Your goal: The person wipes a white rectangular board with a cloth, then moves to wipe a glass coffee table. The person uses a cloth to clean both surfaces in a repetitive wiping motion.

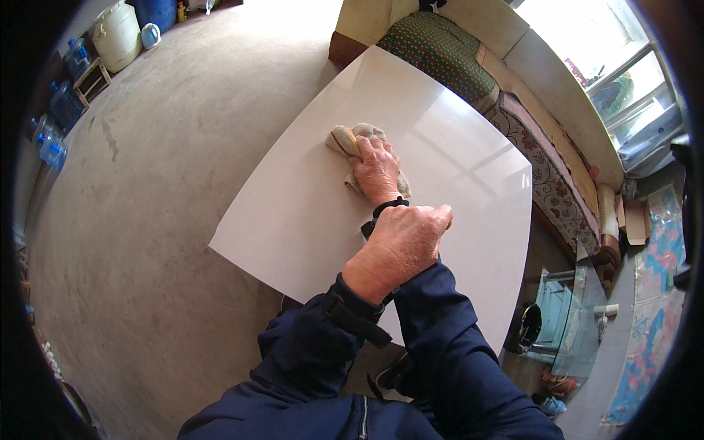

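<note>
A beige cloth (342, 141) with a brown stripe lies bunched on the glossy white tabletop (297, 181). My right hand (377, 168) presses down on it with bent fingers, and part of the cloth spreads out beneath the palm. A black band (391, 204) circles the right wrist. My left hand (404, 239) crosses over the right forearm, just below that band, its knuckles up and fingers curled. Most of the left fingertips are hidden, so whether they grip the right sleeve (440, 308) cannot be told.
Concrete floor (154, 220) stretches left, with blue water jugs (66, 104) and a white barrel (116, 36) by the wall. A bed or couch with a green patterned cover (440, 55) adjoins the table's far right. A glass pane (580, 319) stands at lower right.
</note>
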`<state>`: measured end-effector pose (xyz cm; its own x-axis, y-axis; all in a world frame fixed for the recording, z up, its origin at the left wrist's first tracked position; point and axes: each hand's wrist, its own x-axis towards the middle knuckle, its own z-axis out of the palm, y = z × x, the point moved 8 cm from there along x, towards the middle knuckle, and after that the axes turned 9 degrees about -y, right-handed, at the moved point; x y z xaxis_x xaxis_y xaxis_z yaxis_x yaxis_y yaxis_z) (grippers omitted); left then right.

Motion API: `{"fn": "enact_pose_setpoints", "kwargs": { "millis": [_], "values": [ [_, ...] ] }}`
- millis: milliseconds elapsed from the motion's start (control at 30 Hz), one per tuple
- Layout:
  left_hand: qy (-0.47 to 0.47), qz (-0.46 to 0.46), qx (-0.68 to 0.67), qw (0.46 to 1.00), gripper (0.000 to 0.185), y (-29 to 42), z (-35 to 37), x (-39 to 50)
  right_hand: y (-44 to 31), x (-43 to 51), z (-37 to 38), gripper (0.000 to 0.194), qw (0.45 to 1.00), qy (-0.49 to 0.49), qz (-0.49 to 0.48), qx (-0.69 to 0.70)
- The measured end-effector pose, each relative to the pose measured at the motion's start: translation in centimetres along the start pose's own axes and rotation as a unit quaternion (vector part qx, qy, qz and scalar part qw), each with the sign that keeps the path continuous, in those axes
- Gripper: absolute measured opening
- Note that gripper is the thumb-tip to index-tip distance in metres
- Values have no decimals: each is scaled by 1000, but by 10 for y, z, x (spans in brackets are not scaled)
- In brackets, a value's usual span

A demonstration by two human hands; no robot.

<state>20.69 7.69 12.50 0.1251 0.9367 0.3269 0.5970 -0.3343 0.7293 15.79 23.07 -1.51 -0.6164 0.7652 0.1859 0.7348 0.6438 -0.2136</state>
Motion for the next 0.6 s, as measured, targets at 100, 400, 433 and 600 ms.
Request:
{"fn": "enact_pose_setpoints", "kwargs": {
  "millis": [100, 400, 433, 600],
  "values": [
    [-5, -16, -3, 1000, 6, 2, -2, 0, -5, 0, 2, 51, 1000, -7, -14, 13],
    [27, -17, -92, 995, 16, 5, -21, -8, -27, -6, 1, 51, 997, -10, -65, 33],
    [29, -15, -98, 995, 17, 4, -23, -10, -33, -8, 0, 51, 996, -1, -84, 42],
    [32, -1, -124, 992, 21, 4, -27, -14, -44, -12, 0, 51, 994, -23, -87, 57]
  ]
}}
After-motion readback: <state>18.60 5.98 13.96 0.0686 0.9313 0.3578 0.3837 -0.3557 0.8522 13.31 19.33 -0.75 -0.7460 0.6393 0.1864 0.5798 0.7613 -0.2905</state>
